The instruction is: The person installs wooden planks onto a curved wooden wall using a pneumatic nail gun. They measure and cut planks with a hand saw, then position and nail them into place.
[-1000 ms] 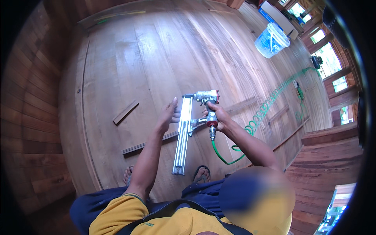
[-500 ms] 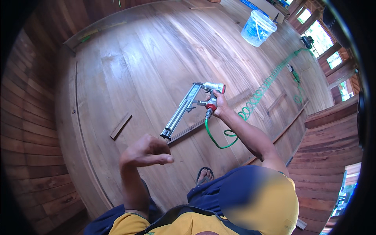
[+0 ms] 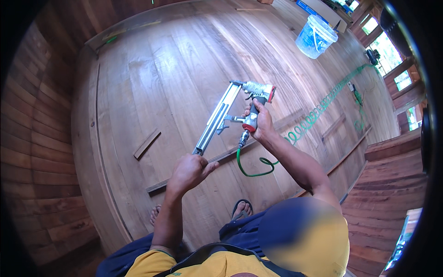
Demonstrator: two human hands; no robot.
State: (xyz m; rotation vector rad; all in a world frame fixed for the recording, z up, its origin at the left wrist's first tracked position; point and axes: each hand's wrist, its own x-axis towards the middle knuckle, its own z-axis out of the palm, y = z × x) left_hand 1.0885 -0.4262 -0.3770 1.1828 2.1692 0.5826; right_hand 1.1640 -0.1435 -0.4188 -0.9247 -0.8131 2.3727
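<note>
A silver and black nail gun (image 3: 217, 118) with red ends hangs in front of me above the plank floor. My right hand (image 3: 261, 121) is wrapped round its black grip. The long magazine slants down to the left, where my left hand (image 3: 187, 172) is closed over its lower end with the thumb sticking out; the fingers there are mostly hidden. From the metal fitting below the grip runs a green air hose (image 3: 249, 175), which continues as a coil (image 3: 318, 111) to the far right.
A long wooden strip (image 3: 159, 185) lies on the floor (image 3: 138, 101) under the nail gun, with a short wood piece (image 3: 147, 144) to its left. A blue-white bucket (image 3: 316, 37) stands far right. Plank walls (image 3: 41, 152) rise at both sides. My sandalled foot (image 3: 242, 208) is below.
My left hand has moved up and right, from just beside the magazine's lower end onto it. The nail gun has shifted slightly upward, still in my right hand.
</note>
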